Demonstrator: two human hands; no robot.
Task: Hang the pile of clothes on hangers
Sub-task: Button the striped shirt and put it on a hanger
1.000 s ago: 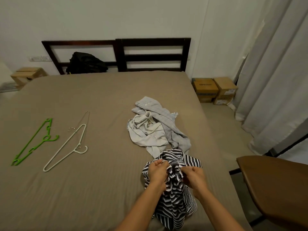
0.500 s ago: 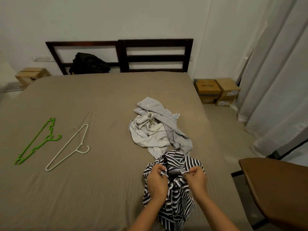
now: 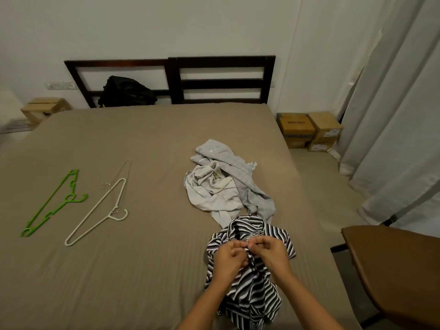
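Striped soft shirt [image 3: 250,277], pinched at the collar by both hands.
Left hand [image 3: 229,257] and right hand [image 3: 271,254] are clamped together on light, limp cloth, well apart from the white hanger [image 3: 100,210]; shoulders are judged the best hold.

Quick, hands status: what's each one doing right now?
Left hand: closed, pinching the striped shirt.
Right hand: closed, pinching the same shirt beside the left.

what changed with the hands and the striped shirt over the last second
The left hand and right hand have drawn together, their fingers now meeting at one spot near the collar of the striped shirt, which both were already gripping. The shirt's top has spread slightly. The grey clothes pile, green hanger and white hanger lie as before on the bed.
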